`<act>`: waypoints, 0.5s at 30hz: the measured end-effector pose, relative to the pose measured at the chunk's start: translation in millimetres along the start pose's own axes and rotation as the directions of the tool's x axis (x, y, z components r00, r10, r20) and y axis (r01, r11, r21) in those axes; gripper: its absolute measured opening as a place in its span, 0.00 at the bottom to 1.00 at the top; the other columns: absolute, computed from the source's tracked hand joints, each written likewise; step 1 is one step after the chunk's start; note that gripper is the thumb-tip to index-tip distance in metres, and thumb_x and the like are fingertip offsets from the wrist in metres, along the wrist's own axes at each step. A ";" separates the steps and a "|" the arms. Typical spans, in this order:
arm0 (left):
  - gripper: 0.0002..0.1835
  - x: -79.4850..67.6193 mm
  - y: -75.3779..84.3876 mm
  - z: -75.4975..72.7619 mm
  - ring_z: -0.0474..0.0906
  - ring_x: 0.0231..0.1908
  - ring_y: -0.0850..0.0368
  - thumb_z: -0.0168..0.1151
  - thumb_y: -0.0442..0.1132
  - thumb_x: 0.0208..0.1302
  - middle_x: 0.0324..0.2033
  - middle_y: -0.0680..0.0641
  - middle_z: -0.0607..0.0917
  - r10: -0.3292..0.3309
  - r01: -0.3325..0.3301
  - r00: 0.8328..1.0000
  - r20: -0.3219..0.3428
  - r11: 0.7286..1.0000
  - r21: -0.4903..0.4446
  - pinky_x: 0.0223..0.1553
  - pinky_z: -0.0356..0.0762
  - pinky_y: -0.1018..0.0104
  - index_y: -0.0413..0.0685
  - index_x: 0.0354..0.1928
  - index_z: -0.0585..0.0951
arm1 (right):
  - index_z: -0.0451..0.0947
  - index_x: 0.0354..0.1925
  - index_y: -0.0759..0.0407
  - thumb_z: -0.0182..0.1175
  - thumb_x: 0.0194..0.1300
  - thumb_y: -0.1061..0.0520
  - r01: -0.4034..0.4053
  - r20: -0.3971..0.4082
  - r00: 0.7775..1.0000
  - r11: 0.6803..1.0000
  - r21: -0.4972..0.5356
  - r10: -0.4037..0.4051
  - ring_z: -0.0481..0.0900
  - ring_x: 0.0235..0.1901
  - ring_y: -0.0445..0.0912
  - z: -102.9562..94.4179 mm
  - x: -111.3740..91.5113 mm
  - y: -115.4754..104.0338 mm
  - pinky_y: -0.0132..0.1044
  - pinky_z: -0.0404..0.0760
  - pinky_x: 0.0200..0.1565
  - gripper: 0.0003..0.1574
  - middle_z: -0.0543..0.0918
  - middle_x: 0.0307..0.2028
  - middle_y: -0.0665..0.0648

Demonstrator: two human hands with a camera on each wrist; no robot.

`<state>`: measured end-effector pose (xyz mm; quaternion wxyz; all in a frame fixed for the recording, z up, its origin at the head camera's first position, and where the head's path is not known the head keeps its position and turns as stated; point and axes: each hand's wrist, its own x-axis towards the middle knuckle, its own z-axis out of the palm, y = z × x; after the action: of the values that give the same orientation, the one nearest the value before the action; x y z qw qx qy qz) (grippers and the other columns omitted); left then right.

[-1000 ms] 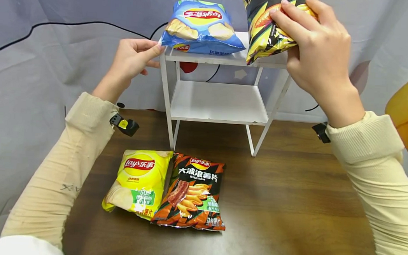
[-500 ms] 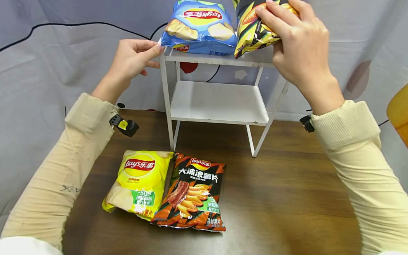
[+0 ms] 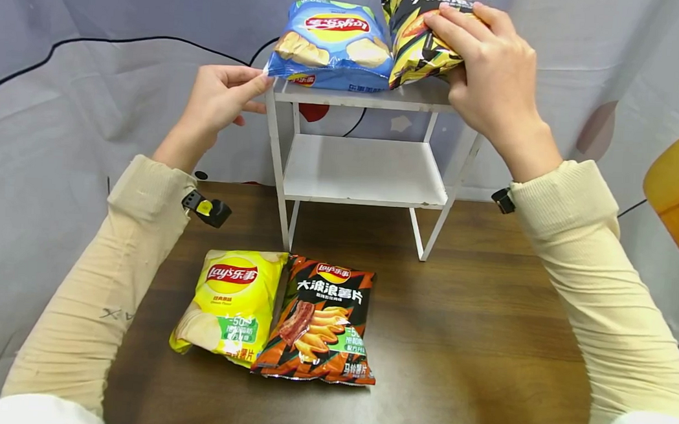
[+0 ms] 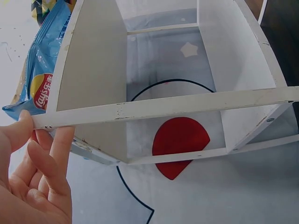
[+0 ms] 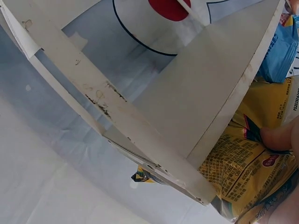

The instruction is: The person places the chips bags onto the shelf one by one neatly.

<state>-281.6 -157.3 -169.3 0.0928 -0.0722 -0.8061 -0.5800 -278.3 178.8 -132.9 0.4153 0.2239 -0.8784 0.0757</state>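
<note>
In the head view, my left hand (image 3: 220, 101) pinches the front left corner of the white two-tier rack (image 3: 369, 102), thumb on top and fingers below. Right by that thumb lies the corner of a blue Lay's chip bag (image 3: 335, 40), which rests on the top shelf. My right hand (image 3: 494, 72) grips a black-and-yellow chip bag (image 3: 422, 42) from its right side, with fingers spread over its front. This bag leans against the blue one, its lower end at the top shelf. The right wrist view has the thumb pressed into the bag's printed yellow back (image 5: 233, 168).
A yellow Lay's chip bag (image 3: 231, 303) and an orange-and-black chip bag (image 3: 324, 321) lie side by side on the brown wooden table (image 3: 471, 350), in front of the rack. The rack's lower shelf (image 3: 365, 168) is bare. Grey curtain (image 3: 60, 104) and a black cable (image 3: 134, 38) are behind.
My right hand has moved left and brought the black-and-yellow bag over the top shelf, against the blue bag, then lowered it. The left hand has stayed at the rack corner.
</note>
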 end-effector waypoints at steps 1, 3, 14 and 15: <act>0.20 -0.1 0.2 0.0 0.83 0.24 0.71 0.65 0.49 0.62 0.37 0.58 0.85 0.001 -0.001 1.000 -0.001 1.000 0.000 0.20 0.67 0.74 0.45 0.52 0.83 | 0.73 0.63 0.40 0.50 0.59 0.68 0.000 0.002 1.000 1.000 0.000 0.000 0.66 0.67 0.50 0.4 0.3 0.0 0.65 0.72 0.53 0.38 0.74 0.63 0.44; 0.20 -0.2 0.5 0.0 0.83 0.24 0.71 0.65 0.50 0.62 0.37 0.58 0.85 0.005 -0.005 1.000 -0.002 1.000 0.001 0.20 0.67 0.74 0.45 0.51 0.83 | 0.73 0.63 0.39 0.49 0.59 0.67 -0.009 0.013 1.000 1.000 0.006 0.009 0.66 0.67 0.49 1.1 1.1 0.0 0.65 0.72 0.53 0.37 0.74 0.64 0.43; 0.21 -0.6 -0.2 -0.1 0.83 0.24 0.70 0.66 0.50 0.61 0.36 0.59 0.85 0.021 -0.021 1.000 -0.007 1.000 -0.006 0.20 0.67 0.74 0.45 0.51 0.83 | 0.71 0.63 0.41 0.49 0.56 0.68 -0.036 0.044 0.998 0.999 0.025 0.035 0.67 0.68 0.48 3.4 0.3 -0.5 0.66 0.72 0.53 0.39 0.76 0.62 0.49; 0.21 -0.7 -0.2 -0.2 0.83 0.24 0.70 0.66 0.50 0.61 0.37 0.59 0.85 0.023 -0.023 1.000 -0.008 1.000 -0.007 0.20 0.67 0.75 0.45 0.51 0.83 | 0.71 0.63 0.41 0.49 0.57 0.68 -0.036 0.049 0.998 0.999 0.027 0.035 0.66 0.68 0.48 3.2 0.4 -0.5 0.66 0.72 0.53 0.38 0.76 0.62 0.48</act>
<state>-280.9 -157.6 -169.6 0.1024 -0.0797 -0.8028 -0.5820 -280.5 177.2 -134.6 0.3895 0.2156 -0.8909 0.0898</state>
